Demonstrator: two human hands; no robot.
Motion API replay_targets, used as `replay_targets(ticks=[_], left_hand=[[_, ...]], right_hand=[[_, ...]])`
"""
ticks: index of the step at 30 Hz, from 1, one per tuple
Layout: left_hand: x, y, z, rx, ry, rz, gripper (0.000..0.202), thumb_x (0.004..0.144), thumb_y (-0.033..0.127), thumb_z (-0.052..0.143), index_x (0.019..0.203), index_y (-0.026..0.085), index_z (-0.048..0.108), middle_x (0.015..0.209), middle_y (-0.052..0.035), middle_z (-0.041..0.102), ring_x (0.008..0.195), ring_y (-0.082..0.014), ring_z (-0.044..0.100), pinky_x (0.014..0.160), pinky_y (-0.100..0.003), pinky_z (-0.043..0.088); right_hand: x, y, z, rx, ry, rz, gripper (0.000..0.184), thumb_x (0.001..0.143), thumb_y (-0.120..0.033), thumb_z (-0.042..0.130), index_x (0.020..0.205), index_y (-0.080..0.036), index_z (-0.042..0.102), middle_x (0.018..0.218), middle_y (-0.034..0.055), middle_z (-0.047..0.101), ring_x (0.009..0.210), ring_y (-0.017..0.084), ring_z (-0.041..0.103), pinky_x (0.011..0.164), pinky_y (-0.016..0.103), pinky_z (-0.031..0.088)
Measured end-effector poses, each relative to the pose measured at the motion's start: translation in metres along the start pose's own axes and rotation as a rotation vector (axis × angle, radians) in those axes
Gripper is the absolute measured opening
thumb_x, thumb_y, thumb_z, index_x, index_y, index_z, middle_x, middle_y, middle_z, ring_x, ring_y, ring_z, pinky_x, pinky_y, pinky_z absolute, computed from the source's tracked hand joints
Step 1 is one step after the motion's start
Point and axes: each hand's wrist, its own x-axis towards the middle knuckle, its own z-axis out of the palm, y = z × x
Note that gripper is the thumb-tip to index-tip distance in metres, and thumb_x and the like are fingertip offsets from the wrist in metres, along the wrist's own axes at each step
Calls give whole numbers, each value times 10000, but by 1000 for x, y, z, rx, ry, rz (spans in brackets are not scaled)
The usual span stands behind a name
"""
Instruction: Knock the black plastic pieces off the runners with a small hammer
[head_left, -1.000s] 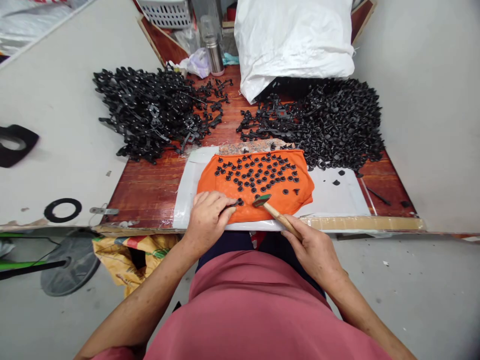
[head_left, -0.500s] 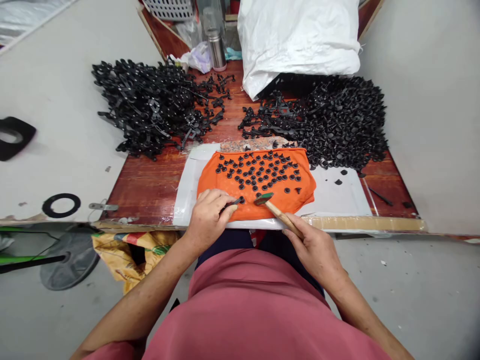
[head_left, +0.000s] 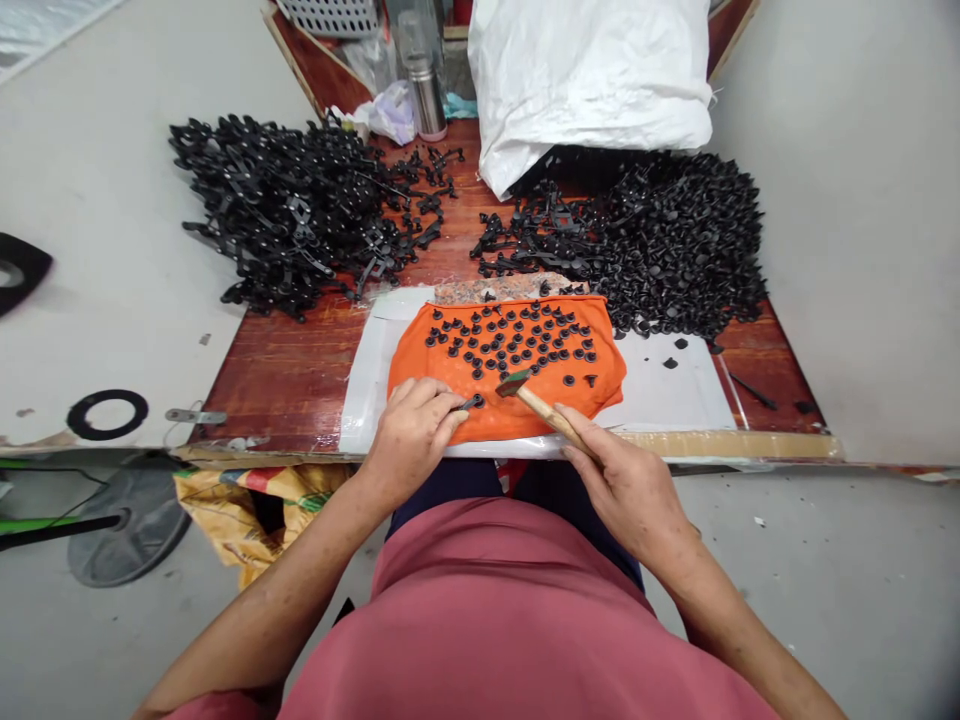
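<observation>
My left hand [head_left: 409,437] rests at the front left of an orange cloth [head_left: 540,415], its thumb and fingers pinching a thin black plastic strip [head_left: 472,402]. The strip's round end sits at a small black button-like piece on the cloth. In my right hand [head_left: 630,485] is a hammer [head_left: 553,417], gripped by its wooden handle. Its dark green head hangs just right of the strip's end, close over the cloth. Many black round-based plastic pieces [head_left: 514,358] with short stems are spread behind the hammer head.
A large heap of black strip parts [head_left: 285,215] lies at the back left. Another heap, of black studs [head_left: 675,240], is at the right beneath a white sack [head_left: 589,75]. A steel flask [head_left: 426,97] stands at the back. A black ring [head_left: 107,414] lies on the left surface.
The hammer head has shifted slightly left and up, nearer the strip's end. My left hand keeps its pinch on the strip. The whole view has drifted a little.
</observation>
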Motion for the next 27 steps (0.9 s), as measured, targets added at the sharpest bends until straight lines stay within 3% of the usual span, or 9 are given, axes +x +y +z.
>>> replay_targets(ticks=[6,13,19,24,27], left_hand=[[1,-3,2,-24,-21,-14,242,1026,269,514,994,174,734,964,-80,664,918,-221,586,858,-377,487],[0,0,3,42,-37,-14,242,1026,257,515,1020,174,742,992,-87,676,907,-227,563,853,-390,467],[0,3,3,112,-28,-21,219,1020,281,543,986,197,743,972,-73,682,882,-231,552,828,-404,431],[2,4,1,155,-64,-20,200,1008,270,559,970,197,742,974,-78,684,884,-250,543,824,-429,416],[2,4,0,170,-75,-14,178,1000,273,582,968,193,738,967,-75,682,875,-248,547,826,-433,410]], right_hand=[[8,-19,-12,6,46,-109,453,1070,-281,470,1520,-262,528,1370,73,708,1106,224,739,1004,367,569],[9,-18,5,-243,-26,-97,491,1068,-259,420,1552,-279,500,1048,85,799,860,239,767,778,350,608],[8,-21,-4,-118,110,-128,498,1081,-299,410,1577,-294,462,1143,86,784,943,217,757,886,337,594],[12,-19,2,-271,-53,-93,524,1060,-265,426,1583,-266,453,933,71,796,746,232,744,715,332,593],[12,-18,3,-202,5,-107,541,1074,-280,402,1615,-264,392,1031,86,793,845,232,750,789,339,591]])
